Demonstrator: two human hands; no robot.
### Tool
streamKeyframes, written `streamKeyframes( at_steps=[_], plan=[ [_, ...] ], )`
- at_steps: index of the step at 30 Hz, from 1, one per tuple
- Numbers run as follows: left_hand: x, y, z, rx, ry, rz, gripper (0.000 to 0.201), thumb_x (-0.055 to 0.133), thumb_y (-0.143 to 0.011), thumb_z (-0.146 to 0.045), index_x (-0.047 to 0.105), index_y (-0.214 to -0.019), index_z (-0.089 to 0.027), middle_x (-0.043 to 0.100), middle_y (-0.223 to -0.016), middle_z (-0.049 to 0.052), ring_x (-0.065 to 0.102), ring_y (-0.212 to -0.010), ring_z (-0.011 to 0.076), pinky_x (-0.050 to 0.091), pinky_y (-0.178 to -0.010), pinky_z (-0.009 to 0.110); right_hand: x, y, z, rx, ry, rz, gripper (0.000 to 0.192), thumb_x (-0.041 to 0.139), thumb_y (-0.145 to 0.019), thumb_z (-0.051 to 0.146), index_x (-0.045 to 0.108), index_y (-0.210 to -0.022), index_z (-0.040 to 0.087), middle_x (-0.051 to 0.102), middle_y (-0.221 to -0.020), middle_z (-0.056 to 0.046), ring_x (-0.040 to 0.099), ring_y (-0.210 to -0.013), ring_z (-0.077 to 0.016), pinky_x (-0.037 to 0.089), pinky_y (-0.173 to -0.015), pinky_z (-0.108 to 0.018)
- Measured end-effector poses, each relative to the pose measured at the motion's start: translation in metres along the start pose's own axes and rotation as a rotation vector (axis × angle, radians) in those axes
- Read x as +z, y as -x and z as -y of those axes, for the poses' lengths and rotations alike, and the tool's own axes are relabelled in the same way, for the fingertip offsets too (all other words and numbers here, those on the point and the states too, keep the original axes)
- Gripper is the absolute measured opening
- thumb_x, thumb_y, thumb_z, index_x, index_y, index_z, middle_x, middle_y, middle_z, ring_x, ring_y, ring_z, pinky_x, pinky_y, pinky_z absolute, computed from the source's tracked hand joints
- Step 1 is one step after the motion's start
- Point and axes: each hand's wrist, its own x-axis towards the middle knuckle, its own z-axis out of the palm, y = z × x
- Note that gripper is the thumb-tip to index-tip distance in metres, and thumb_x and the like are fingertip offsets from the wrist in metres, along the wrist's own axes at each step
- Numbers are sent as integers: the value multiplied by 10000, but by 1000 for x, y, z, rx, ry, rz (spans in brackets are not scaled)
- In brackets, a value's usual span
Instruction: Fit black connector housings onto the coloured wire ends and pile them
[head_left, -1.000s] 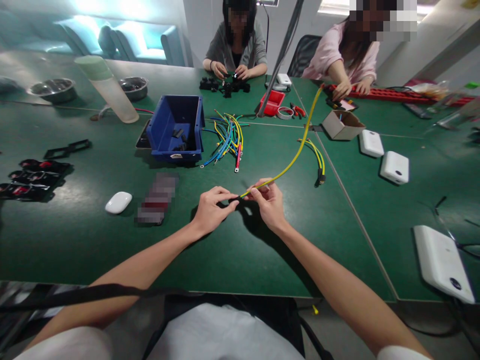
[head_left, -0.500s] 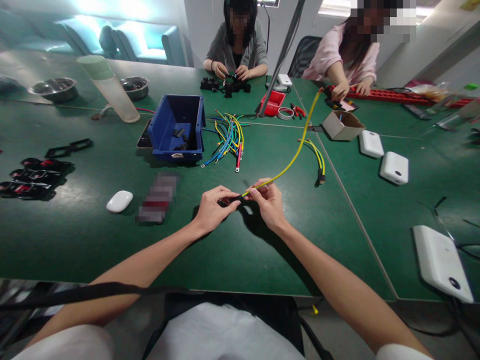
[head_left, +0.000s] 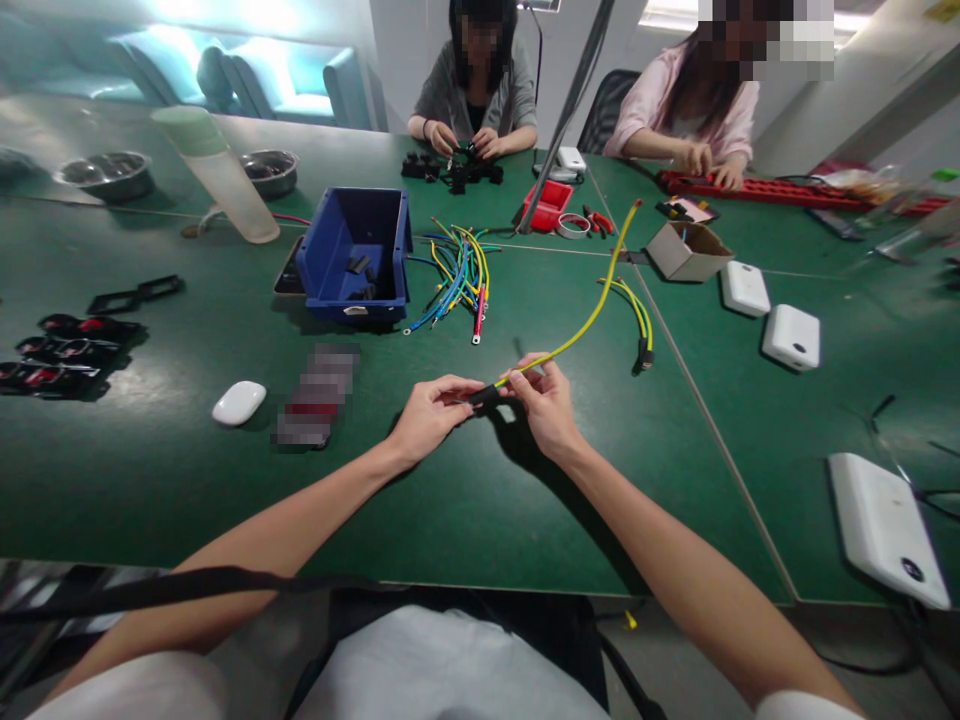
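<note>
Since the earlier frame, more of the black sleeve (head_left: 486,394) shows between your hands, and the far tip of the yellow-green wire (head_left: 592,322) sits lower; across from you, a co-worker's hand (head_left: 697,158) has shifted onto the red strip (head_left: 795,190).

Your left hand (head_left: 431,420) has its grip closed to a pinch on the sleeve's near-left end. Your right hand (head_left: 551,405) pinches the wire just beyond the sleeve's other end, thumb and fingers together with only the wire between them. So the sleeve lies between your two grips, slightly tilted, above the bench (head_left: 510,520), and the wire curves up and away past your right fingers.

The sleeve appears to be already over the wire's end; whether it is fully seated you can't tell, as your left fingers hide its tip. To the right, a small bundle of yellow-green wires (head_left: 639,312) with black ends looks done. What seems left is the heap of coloured wires (head_left: 461,265) ahead of you, beside the blue bin (head_left: 352,312) holding black pieces (head_left: 362,268).
</note>
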Motion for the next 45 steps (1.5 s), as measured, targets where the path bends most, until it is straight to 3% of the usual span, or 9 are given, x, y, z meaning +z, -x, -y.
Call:
streamKeyframes(
  at_steps=[9, 30, 45],
  plan=[
    [-1, 0, 1, 10, -28, 0, 267, 707, -717, -201, 732, -976, -137, 735, -976, 95, 693, -855, 200, 569, -783, 334, -2, -2, -2, 28, -20, 5, 298, 738, -768, 344, 514, -938, 247, 685, -791, 39, 639, -676, -106, 532, -684, -258],
    [1, 0, -1, 25, 32, -5, 248, 717, -694, -147, 739, -940, -144, 732, -944, 76, 689, -880, 193, 550, -834, 332, -1, -1, 1, 28, -8, 14, 274, 737, -768, 340, 535, -925, 241, 683, -795, 33, 648, -743, -120, 529, -744, -282],
    [-1, -1, 1, -64, 127, -6, 296, 760, -656, -163, 738, -950, -132, 734, -949, 80, 687, -892, 201, 529, -891, 367, 0, 0, 1, 36, -21, 15, 293, 744, -758, 345, 525, -921, 240, 692, -801, 29, 650, -734, -118, 529, -756, -286]
  ],
)
